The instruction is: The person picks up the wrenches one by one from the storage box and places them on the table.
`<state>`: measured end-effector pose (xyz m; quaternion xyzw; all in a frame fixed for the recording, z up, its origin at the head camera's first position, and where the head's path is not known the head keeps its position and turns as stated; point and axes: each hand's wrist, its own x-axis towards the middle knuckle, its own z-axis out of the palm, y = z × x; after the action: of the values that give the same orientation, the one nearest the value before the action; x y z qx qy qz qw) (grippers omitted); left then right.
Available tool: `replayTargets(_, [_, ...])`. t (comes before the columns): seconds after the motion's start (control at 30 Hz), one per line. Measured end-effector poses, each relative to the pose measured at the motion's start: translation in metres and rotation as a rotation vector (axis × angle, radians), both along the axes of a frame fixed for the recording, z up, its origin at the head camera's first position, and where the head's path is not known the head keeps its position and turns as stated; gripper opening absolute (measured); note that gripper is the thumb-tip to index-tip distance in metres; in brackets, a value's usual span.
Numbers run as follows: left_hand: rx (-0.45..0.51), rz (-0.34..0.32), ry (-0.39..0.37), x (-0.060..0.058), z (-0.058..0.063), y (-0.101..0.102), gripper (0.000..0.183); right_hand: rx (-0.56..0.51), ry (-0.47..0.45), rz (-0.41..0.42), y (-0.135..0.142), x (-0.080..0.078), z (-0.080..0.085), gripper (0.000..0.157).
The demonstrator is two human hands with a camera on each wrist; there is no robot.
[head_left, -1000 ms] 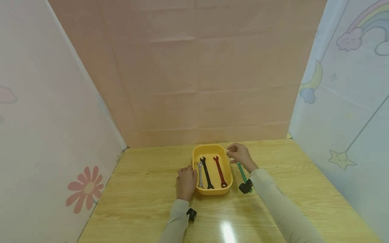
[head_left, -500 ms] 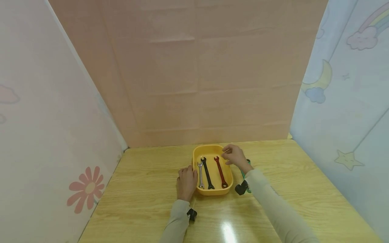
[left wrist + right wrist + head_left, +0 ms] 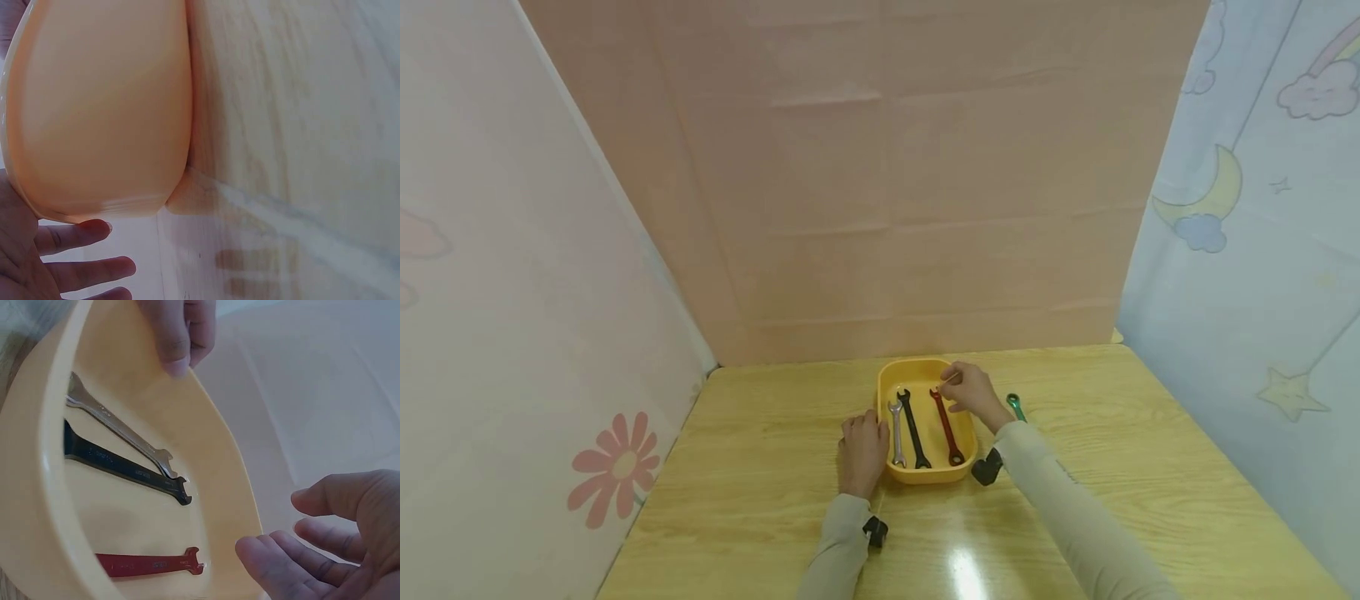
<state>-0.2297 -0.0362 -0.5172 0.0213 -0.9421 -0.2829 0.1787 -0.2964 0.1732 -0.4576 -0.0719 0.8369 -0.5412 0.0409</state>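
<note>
A yellow plastic bin (image 3: 927, 475) stands on the table, holding a silver wrench (image 3: 897, 433), a black wrench (image 3: 914, 433) and a red wrench (image 3: 947, 429). My left hand (image 3: 862, 454) grips the bin's left rim, its thumb over the inside and fingers outside, as the right wrist view (image 3: 181, 331) shows. Over the bin's right rim, near the far end of the red wrench, hovers my right hand (image 3: 973, 393) with relaxed, parted fingers and nothing in them. Right of the bin, a green wrench (image 3: 1015, 406) lies partly hidden under my right forearm.
The wood-grain table (image 3: 760, 450) extends to both sides of the bin. A brown panel (image 3: 887, 208) rises behind it. Patterned white walls stand at the left (image 3: 550, 292) and right (image 3: 1240, 317).
My right hand has moved left from beside the bin to over its right side, and the green wrench's far end now shows. My left hand stays on the rim.
</note>
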Motion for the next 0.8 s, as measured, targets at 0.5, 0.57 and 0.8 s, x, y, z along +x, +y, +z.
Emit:
replayTargets(0.5, [-0.010,0.003,0.005,0.000,-0.001,0.001,0.021,0.106,0.021,-0.018,-0.011,0.002,-0.008,0.026])
replayTargets(0.57, [-0.011,0.002,0.006,-0.001,-0.002,0.001,0.021,0.123,0.022,-0.020,-0.012,0.001,-0.010,0.027])
replayTargets(0.8, [-0.007,0.005,0.021,0.000,-0.001,0.001,0.020,0.284,0.045,-0.048,-0.016,-0.001,-0.015,0.024])
